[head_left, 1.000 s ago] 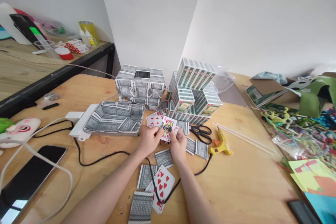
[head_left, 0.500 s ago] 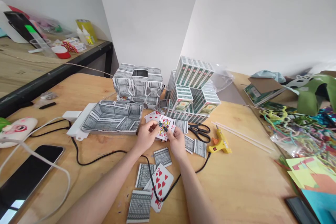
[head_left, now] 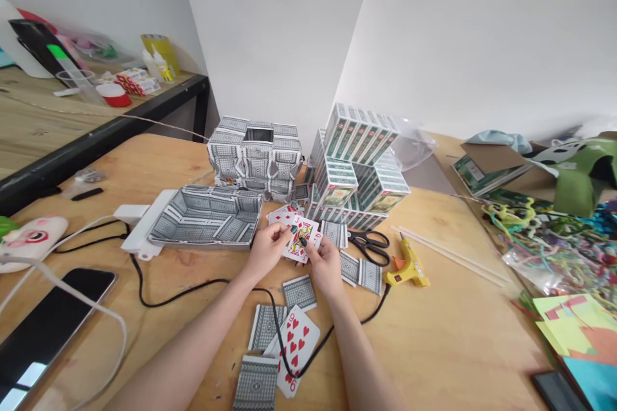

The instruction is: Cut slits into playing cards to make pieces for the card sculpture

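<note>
Both my hands pinch playing cards (head_left: 301, 239) above the middle of the table, with a jack of diamonds facing up. My left hand (head_left: 268, 248) grips the left side, its thumb on the card's face. On the right edge is my right hand (head_left: 324, 263), thumb also on the face; whether the cards are stuck together I cannot tell. Behind them lie more face-up cards (head_left: 282, 215). Closer to me are a nine of hearts (head_left: 299, 340) and several patterned card pieces (head_left: 256, 383). Left of my hands sits an open tray made of cards (head_left: 202, 215).
A card-built box (head_left: 255, 157) and stacked card packs (head_left: 359, 164) stand at the back. Right of my hands lie black scissors (head_left: 370, 244), a yellow glue gun (head_left: 407, 263) and clear glue sticks (head_left: 453, 257). The glue gun's black cord (head_left: 193, 288) loops beneath my forearms. A phone (head_left: 53, 334) lies left.
The view has shifted slightly. Both hands stay on the cards in nearly the same place, and nothing has been let go.
</note>
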The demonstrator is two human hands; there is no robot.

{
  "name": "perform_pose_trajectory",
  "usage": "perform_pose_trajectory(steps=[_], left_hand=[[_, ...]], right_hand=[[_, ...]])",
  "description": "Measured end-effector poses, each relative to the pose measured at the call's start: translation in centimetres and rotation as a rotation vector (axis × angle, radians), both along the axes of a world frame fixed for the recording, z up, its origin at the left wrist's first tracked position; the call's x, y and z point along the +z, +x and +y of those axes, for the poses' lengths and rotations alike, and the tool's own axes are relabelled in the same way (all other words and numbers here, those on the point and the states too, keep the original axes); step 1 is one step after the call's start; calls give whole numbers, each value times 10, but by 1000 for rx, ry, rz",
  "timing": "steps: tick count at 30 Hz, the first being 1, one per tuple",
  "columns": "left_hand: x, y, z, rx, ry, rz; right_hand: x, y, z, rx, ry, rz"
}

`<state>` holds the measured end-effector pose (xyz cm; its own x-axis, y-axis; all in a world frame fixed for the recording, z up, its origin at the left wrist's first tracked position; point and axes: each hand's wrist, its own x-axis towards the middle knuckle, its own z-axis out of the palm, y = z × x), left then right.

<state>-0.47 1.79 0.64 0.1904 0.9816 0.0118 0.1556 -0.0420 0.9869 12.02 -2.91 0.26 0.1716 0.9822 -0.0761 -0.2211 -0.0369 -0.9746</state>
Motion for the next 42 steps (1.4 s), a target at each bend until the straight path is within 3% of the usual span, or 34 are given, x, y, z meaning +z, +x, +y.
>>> perform_pose_trajectory(steps=[9,26,33,42], left_hand=[[4,1,-6,-6,120,186],[-3,1,-4,40,86,173],[-4,0,-8,-25,99,116],[-5,-1,-6,-18,123,181]], right_hand=[[-1,1,-1,25,-24,0],[1,0,-1,30,-22,62],[2,0,-1,13,-24,72],[3,0,0,1,-34,58]])
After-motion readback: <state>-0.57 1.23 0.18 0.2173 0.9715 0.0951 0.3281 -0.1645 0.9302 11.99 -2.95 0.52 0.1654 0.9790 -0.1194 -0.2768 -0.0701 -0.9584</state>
